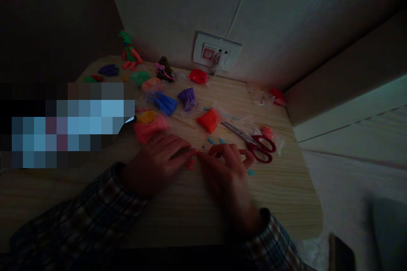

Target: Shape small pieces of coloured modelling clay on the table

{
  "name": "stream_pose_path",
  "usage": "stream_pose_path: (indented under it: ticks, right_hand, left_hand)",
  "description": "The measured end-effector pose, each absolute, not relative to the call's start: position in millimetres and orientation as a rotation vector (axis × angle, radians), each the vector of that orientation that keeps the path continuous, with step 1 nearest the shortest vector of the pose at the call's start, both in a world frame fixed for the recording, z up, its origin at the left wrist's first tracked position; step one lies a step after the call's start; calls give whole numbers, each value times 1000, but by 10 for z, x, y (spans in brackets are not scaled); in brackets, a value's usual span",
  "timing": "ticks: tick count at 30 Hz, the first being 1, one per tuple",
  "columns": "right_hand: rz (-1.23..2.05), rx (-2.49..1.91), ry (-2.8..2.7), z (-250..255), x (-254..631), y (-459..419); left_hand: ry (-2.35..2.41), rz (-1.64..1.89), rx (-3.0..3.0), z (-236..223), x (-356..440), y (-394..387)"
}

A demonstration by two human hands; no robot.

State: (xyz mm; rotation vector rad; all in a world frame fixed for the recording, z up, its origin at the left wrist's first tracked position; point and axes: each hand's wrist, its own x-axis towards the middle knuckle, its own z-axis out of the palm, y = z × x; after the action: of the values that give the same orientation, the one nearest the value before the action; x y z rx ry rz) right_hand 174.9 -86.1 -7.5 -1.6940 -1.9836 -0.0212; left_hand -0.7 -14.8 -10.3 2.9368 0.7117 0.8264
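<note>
My left hand (159, 161) and my right hand (231, 173) meet fingertip to fingertip over the middle of the table. Between the closed fingertips shows a tiny bit of red modelling clay (196, 152), mostly hidden. Just below it, small red clay pieces (191, 164) lie on the wood. Thin light-blue pieces (221, 141) are scattered around my right hand. A bag of orange-red clay (209, 120) lies beyond the fingers. Scissors with dark red handles (261, 148) rest to the right, blades pointing away to the left. A pink clay bag (151, 128) sits behind my left hand.
Bags of blue (165, 103), purple (188, 99) and red clay (199, 76) lie farther back. A green-and-orange clay figure (129, 53) stands at the back left. A lit, pixelated screen-like area (79, 123) covers the left. A wall socket (217, 53) holds a plug.
</note>
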Motion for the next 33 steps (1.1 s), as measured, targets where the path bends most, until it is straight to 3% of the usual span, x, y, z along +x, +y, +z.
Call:
stream_pose_path:
  ticks: [19,33]
  right_hand:
    - [-80,-1664,-2044,-87,1760,-918]
    - [-101,-1637,-1954,-62,1772,-923]
  left_hand:
    - [696,820,3004,-125,4,-156]
    - [801,918,2726,-109,-37,-149]
